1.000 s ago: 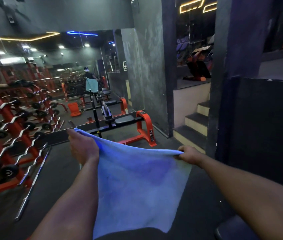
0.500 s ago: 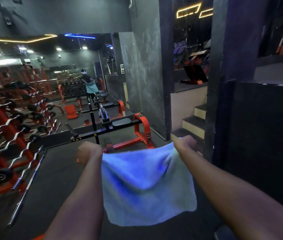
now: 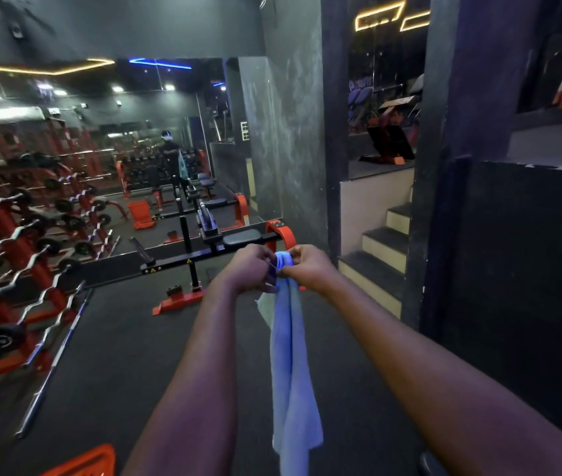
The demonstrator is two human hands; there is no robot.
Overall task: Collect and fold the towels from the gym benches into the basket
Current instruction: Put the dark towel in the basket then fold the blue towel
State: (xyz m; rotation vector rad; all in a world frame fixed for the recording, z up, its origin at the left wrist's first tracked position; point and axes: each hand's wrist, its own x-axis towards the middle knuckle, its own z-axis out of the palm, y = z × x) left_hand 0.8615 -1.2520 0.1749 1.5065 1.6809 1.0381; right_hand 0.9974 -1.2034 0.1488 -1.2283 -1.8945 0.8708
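A light blue towel (image 3: 289, 365) hangs straight down in front of me, folded in half lengthwise. My left hand (image 3: 250, 267) and my right hand (image 3: 308, 267) meet at its top edge, both pinching the towel's upper corners together. Both arms are stretched forward at chest height. At the bottom left edge of the view shows the rim of an orange basket (image 3: 83, 462). Beyond my hands stands a black and orange gym bench (image 3: 241, 239) with a dark pad and no towel on it.
A red rack of curl bars and barbells (image 3: 15, 255) fills the left side. A wall mirror (image 3: 118, 159) reflects the gym and me. Steps (image 3: 381, 255) rise at the right beside a dark pillar (image 3: 444, 166). Dark rubber floor (image 3: 118, 355) lies below.
My hands have come together from wide apart, bringing the towel's two top corners into contact. The spread towel now hangs as a narrow doubled strip.
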